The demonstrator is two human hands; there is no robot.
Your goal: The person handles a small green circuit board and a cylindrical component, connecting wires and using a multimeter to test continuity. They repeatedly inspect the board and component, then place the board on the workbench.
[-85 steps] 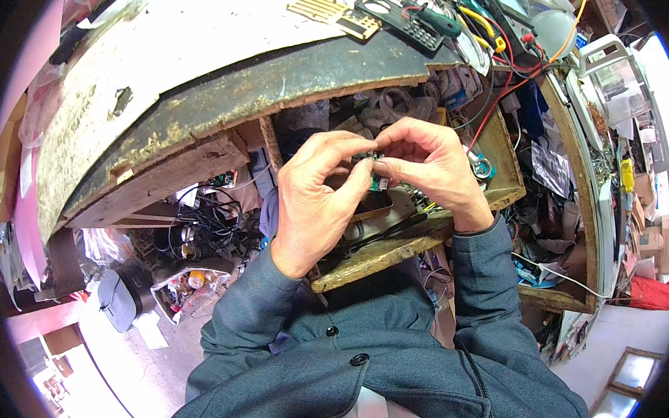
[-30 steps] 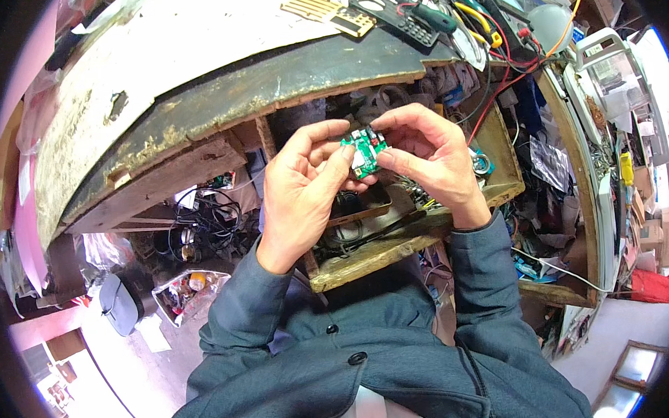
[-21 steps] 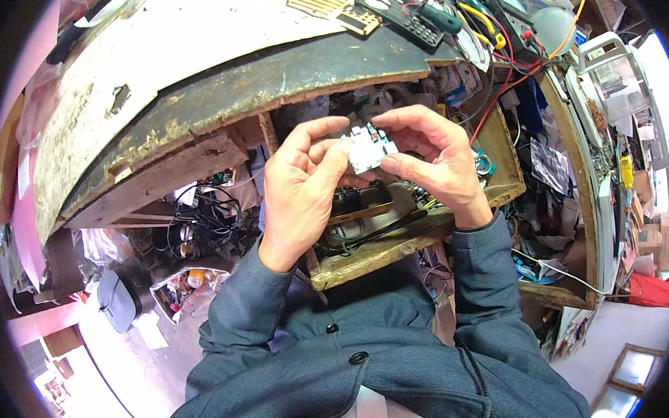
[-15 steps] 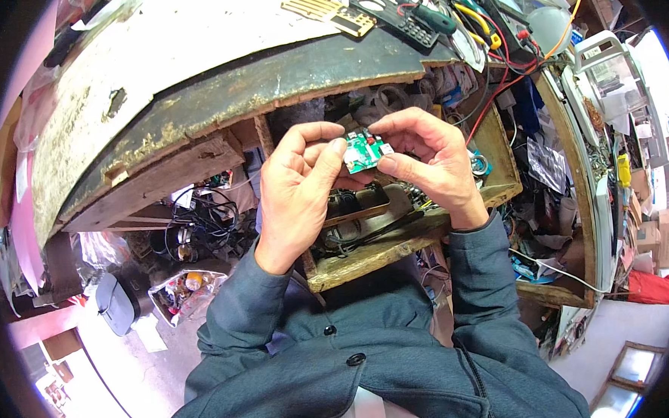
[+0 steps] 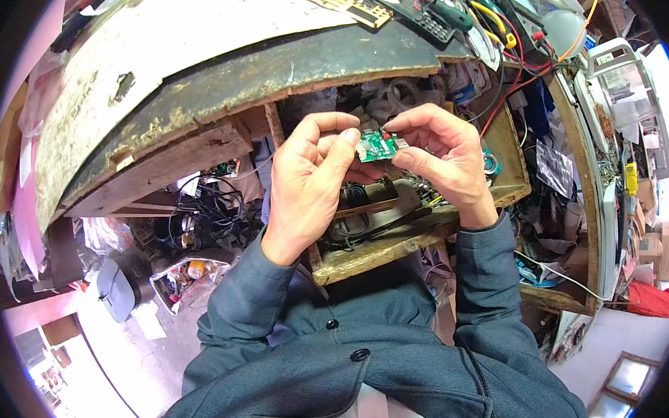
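A small green circuit board [image 5: 379, 146] with white parts and a red component is held up between my two hands. My left hand [image 5: 308, 178] grips its left side, with the thumb at the edge and fingers curled behind. On the opposite side, my right hand [image 5: 449, 165] pinches the board with thumb and fingertips. Beneath them is an open wooden drawer [image 5: 375, 260] holding a small tray, cables and loose parts, partly hidden by my hands.
The worn bench [image 5: 266, 65] lies beyond, with a yellow grid-like piece [image 5: 339, 3], a dark keypad [image 5: 408, 16], a green-handled tool [image 5: 449, 15] and red test leads [image 5: 537, 39]. Cluttered shelves stand at the right; a bin of scraps [image 5: 187, 285] sits at lower left.
The board, mostly covered by fingers at first, came into view as my hands spread slightly. Its tilt has varied, and it now sits a little further right in the frame.
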